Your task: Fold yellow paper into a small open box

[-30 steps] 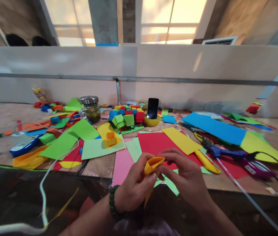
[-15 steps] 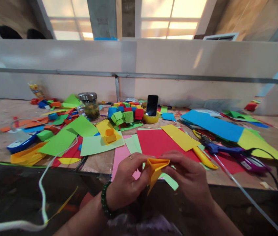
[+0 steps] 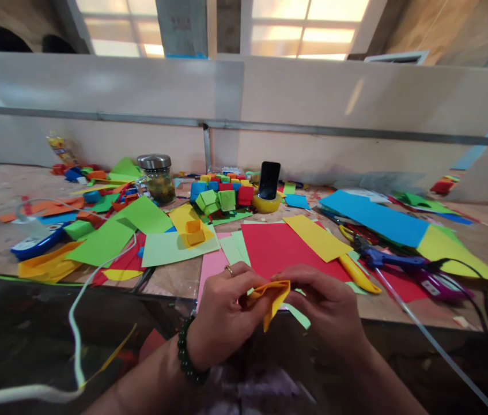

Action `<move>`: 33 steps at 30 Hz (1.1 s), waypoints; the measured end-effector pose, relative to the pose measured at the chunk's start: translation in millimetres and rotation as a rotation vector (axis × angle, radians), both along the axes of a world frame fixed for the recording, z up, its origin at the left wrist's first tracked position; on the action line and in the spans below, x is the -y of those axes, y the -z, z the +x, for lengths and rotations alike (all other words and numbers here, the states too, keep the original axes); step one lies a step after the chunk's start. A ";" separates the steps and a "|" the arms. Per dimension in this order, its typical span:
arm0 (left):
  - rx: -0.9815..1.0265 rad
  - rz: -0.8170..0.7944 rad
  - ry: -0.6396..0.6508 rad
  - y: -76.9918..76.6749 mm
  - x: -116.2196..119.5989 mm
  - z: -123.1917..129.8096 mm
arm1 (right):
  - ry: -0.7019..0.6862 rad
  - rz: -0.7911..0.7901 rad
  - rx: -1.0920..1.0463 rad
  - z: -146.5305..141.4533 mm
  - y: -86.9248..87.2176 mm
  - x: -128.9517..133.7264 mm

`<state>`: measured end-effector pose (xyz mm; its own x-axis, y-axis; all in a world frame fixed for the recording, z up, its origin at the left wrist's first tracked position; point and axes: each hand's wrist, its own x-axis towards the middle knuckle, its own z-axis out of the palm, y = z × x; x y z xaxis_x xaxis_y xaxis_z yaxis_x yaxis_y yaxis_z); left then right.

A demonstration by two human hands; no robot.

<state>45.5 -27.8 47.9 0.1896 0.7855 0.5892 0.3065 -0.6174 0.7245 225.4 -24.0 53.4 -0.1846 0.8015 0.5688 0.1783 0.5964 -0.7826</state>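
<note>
A folded piece of yellow-orange paper (image 3: 275,297) is pinched between my two hands, just in front of the table's near edge. My left hand (image 3: 226,314), with a ring and a dark green bead bracelet (image 3: 186,351), grips its left part, thumb in front. At the paper's right upper corner, my right hand (image 3: 330,305) closes thumb and fingers on it. Beyond the hands lie a red sheet (image 3: 278,245) and a yellow strip of paper (image 3: 318,237). Pale green and pink paper pieces stick out partly beneath and behind the hands.
Folded paper cubes (image 3: 226,199) are heaped at mid-table beside a phone (image 3: 269,180) propped on a tape roll (image 3: 267,203). A lidded glass jar (image 3: 157,181) stands left of them. On the right are blue-handled pliers (image 3: 393,258) and a yellow-handled tool (image 3: 358,274). A white cable (image 3: 75,323) hangs at left.
The folded paper has turned and shifted slightly left, with more of it inside my left hand. My right fingers stay at its right corner. The camera view has tilted a little.
</note>
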 end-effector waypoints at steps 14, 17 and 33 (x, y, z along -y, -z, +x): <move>0.006 0.016 0.003 -2.3 3.2 0.7 | -0.107 -0.239 -0.144 -1.6 1.0 -3.0; -0.006 0.043 -0.030 -8.7 1.9 2.5 | -0.145 -0.259 -0.201 -2.3 -5.5 -3.6; 0.137 -0.059 0.005 -9.1 -3.4 9.0 | -0.019 -0.284 -0.204 -14.3 -1.8 -2.0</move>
